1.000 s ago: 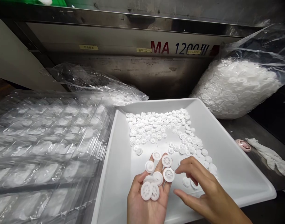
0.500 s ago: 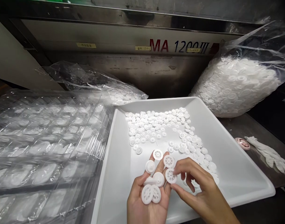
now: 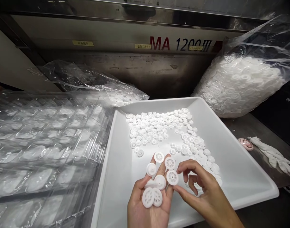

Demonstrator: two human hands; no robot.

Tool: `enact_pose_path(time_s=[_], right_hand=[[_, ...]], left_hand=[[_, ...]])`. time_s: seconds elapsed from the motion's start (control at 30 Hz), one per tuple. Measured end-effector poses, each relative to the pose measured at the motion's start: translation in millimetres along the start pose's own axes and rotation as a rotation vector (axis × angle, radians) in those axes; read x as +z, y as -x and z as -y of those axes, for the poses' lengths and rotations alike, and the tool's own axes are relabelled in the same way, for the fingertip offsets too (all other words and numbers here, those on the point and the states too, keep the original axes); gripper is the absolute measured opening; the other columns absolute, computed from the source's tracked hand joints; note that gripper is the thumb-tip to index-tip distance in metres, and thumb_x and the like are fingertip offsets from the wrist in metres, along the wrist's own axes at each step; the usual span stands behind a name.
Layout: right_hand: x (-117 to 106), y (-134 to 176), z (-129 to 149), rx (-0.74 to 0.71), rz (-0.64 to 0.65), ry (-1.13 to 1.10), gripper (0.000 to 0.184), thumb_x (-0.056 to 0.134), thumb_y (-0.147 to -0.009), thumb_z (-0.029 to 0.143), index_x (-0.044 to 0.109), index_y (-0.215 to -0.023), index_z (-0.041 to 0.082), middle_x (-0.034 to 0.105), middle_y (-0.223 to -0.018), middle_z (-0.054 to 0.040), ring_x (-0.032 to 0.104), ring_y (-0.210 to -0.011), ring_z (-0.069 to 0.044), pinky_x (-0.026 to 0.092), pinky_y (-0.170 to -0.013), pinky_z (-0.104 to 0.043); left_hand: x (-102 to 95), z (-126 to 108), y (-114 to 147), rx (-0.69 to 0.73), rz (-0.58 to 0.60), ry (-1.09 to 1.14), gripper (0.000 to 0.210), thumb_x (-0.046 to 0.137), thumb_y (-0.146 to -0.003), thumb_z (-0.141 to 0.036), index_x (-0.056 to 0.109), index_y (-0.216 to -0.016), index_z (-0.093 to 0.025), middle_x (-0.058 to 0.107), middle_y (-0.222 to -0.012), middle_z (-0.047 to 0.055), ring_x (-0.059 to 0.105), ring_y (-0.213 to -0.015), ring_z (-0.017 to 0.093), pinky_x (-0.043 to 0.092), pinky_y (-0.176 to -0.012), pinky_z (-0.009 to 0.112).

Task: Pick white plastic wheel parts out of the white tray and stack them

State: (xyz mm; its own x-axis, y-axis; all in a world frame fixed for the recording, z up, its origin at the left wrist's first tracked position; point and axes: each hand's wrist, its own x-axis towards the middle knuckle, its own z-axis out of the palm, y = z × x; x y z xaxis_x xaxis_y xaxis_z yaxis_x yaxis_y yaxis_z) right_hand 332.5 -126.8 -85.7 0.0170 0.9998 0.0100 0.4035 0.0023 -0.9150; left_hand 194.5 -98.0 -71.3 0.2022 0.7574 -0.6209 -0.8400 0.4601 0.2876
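Note:
Several white plastic wheels with spokes lie on my left hand [image 3: 151, 209], which is palm up over the tray and supports them. Two overlapping wheels [image 3: 148, 197] rest on the palm, and others sit along the fingers. One spoked wheel [image 3: 172, 178] is at the right side of the fingers. Beside that wheel is my right hand [image 3: 201, 188], its thumb and index finger apart, the tips at the wheel's edge. Whether they still touch it is hard to tell. The white tray [image 3: 244, 177] below holds many more loose wheels [image 3: 159, 122].
Clear plastic blister trays [image 3: 40, 152] holding white pieces are stacked at left. A bag full of white wheels [image 3: 239, 85] stands back right, another plastic bag [image 3: 92, 79] back left. White gloves [image 3: 273, 155] and a pink round object [image 3: 245, 144] lie right. A machine panel [image 3: 111, 63] is behind.
My right index finger has come slightly away from the wheel's edge. The wheels on my left hand keep nearly the same arrangement. The whole view has shifted a little.

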Motion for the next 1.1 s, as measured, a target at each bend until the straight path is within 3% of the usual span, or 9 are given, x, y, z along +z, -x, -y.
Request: enact_pose_path(time_s=[0.17, 0.4, 0.73, 0.9, 1.0, 1.1], right_hand=[[2.5, 2.3, 2.2, 0.066, -0.046, -0.040, 0.027, 0.061, -0.076, 0.014, 0.051, -0.098, 0.025, 0.054, -0.094, -0.0013, 0.047, -0.069, -0.013, 0.039, -0.052, -0.023], [7.4, 3.4, 2.0, 0.090, -0.095, -0.083, 0.030, 0.062, -0.073, 0.014, 0.053, -0.099, 0.026, 0.054, -0.097, -0.0033, 0.049, -0.073, -0.015, 0.038, -0.049, -0.022], [9.8, 3.2, 1.1, 0.037, -0.106, -0.036, 0.026, 0.059, -0.075, 0.015, 0.052, -0.098, 0.025, 0.056, -0.093, -0.0031, 0.050, -0.070, -0.014, 0.040, -0.046, -0.021], [2.7, 3.4, 0.3, -0.184, -0.079, 0.096, 0.031, 0.058, -0.076, 0.009, 0.048, -0.102, 0.024, 0.055, -0.098, -0.0032, 0.051, -0.067, -0.012, 0.042, -0.047, -0.021], [-3.0, -1.2, 9.9, -0.369, -0.018, 0.323, 0.031, 0.058, -0.081, 0.012, 0.050, -0.109, 0.024, 0.050, -0.107, -0.0076, 0.053, -0.084, -0.017, 0.050, -0.062, -0.027], [-3.8, -9.7, 24.2, -0.433, 0.110, 0.552, 0.036, 0.058, -0.084, 0.017, 0.050, -0.119, 0.023, 0.045, -0.119, -0.0112, 0.048, -0.099, -0.024, 0.053, -0.075, -0.035]], left_hand=[[1.6, -2.3, 1.3, -0.003, 0.013, -0.022, 0.034, 0.044, -0.080, -0.011, 0.068, -0.105, -0.013, 0.064, -0.115, 0.020, 0.059, -0.109, 0.028, 0.053, -0.082, 0.036], [1.8, -3.6, 4.1, -0.048, 0.101, 0.003, 0.035, 0.041, -0.083, -0.015, 0.068, -0.106, -0.015, 0.063, -0.117, 0.018, 0.057, -0.112, 0.026, 0.051, -0.085, 0.031], [2.6, -3.6, 3.4, -0.053, 0.069, 0.027, 0.034, 0.045, -0.080, -0.013, 0.067, -0.106, -0.012, 0.060, -0.120, 0.022, 0.054, -0.115, 0.029, 0.046, -0.095, 0.038], [-3.3, -2.4, 0.9, -0.063, 0.103, 0.046, 0.035, 0.044, -0.081, -0.013, 0.067, -0.108, -0.013, 0.060, -0.121, 0.020, 0.054, -0.116, 0.029, 0.052, -0.085, 0.035], [-2.8, -0.9, 0.6, -0.096, 0.080, 0.070, 0.036, 0.044, -0.081, -0.015, 0.065, -0.111, -0.014, 0.063, -0.118, 0.017, 0.056, -0.114, 0.028, 0.054, -0.081, 0.032], [1.7, -0.5, 1.7, -0.110, -0.014, 0.132, 0.039, 0.043, -0.082, -0.014, 0.059, -0.117, -0.015, 0.069, -0.109, 0.014, 0.061, -0.108, 0.025, 0.053, -0.084, 0.034]])
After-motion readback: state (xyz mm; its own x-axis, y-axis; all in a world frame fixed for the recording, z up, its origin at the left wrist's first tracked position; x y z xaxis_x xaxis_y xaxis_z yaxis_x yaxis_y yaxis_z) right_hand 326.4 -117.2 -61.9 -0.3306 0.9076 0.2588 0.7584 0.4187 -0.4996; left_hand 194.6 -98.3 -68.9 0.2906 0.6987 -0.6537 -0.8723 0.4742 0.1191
